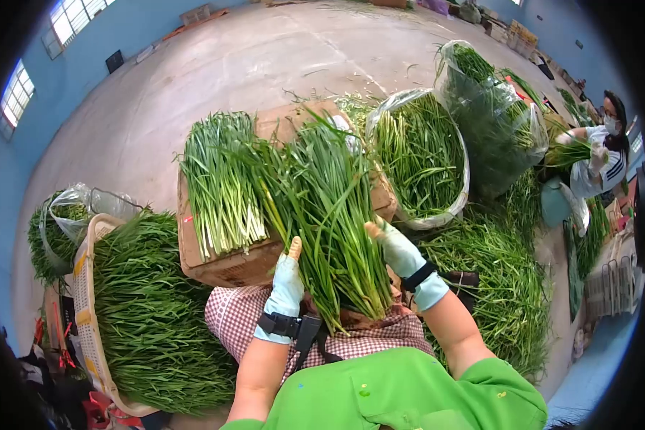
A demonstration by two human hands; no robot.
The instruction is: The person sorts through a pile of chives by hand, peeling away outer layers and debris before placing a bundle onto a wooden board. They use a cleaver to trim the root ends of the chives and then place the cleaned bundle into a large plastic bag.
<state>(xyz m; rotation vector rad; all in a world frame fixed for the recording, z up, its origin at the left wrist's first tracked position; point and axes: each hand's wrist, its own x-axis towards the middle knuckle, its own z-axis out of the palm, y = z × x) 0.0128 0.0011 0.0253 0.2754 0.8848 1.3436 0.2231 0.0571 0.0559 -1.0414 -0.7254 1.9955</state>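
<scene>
My left hand (288,276), in a pale blue glove with yellowed fingertips, lies against the left side of a large loose bunch of long green stalks (330,208). On the bunch's right side is my right hand (400,252), gloved the same way, its thumb and fingers partly visible at the stalks. The bunch lies between both hands, its cut ends over my lap and its leaves on a cardboard box (229,265). Beside it on the box's left sits a neat pile of stalks with white ends (226,186). Some finger parts are hidden behind the stalks.
A cream plastic basket (86,315) full of greens stands at the left. Plastic-lined containers of greens (419,158) stand right of the box, above loose greens (487,279). At the far right, a masked person (596,154) holds a bunch.
</scene>
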